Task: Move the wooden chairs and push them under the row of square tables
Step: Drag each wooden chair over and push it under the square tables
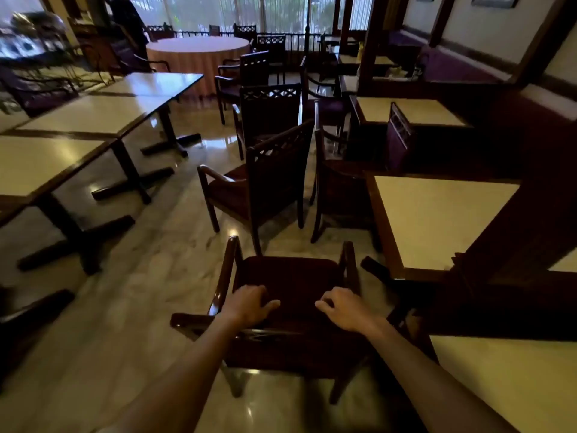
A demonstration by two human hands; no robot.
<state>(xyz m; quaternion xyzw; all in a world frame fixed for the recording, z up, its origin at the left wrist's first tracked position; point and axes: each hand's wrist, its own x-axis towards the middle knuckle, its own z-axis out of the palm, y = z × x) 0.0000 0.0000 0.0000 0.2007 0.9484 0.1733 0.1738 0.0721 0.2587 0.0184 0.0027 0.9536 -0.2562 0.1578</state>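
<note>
Seen from above at 6 o'clock: left hand (249, 304) and right hand (343, 309), both curled over the top rail of a dark wooden armchair (290, 285), fingers hooked toward the seat, thumbs hard to make out in the dim light. Best handled, by the look of it, with both grips kept level and the chair turned toward 9 o'clock, legs lifted or slid lightly over the glossy marble floor (150, 276) so as not to scrape or catch a table foot. Dark, reddish-brown frame, curved polished armrests catching highlights, a padded seat of deep maroon or purple; back panel mostly hidden beneath the forearms. Just beyond at 12 o'clock, a second armchair (259, 185) standing angled in the aisle, lattice detail along its backrest top, with a third chair (268, 114) behind it and more farther off. At 9 to 10 o'clock, the row of square tables (78, 145), pale tops edged in dark trim on cross-shaped pedestal bases, open floor beneath them, apparently the destination. At 3 o'clock, other pale-topped tables along a dark partition. Far off at 12 o'clock, a round table (199, 54) draped in cloth before curtained windows; blurred figure at 11 o'clock.
</note>
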